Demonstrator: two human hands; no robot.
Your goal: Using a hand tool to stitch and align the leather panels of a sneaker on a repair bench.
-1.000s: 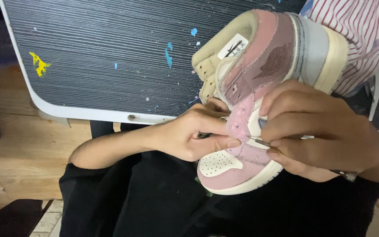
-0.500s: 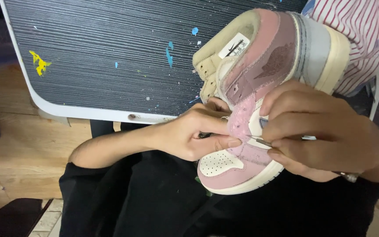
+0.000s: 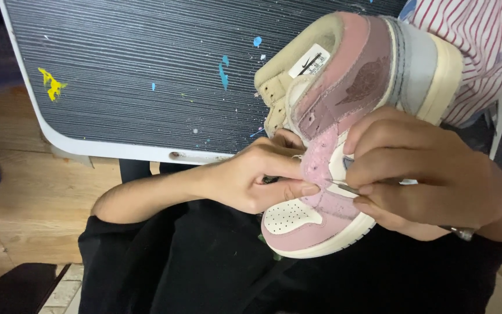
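left hand pinches pink sneaker panel | right hand grips thin metal tool, tip at 9 o'clock | keep shoe braced, strokes shallow

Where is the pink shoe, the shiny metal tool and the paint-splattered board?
pink shoe [image 3: 373,75]: head view, on its ankle side panel.
metal tool [image 3: 344,187]: head view, on its thin tip.
paint-splattered board [image 3: 146,64]: head view, on its dark ridged surface.
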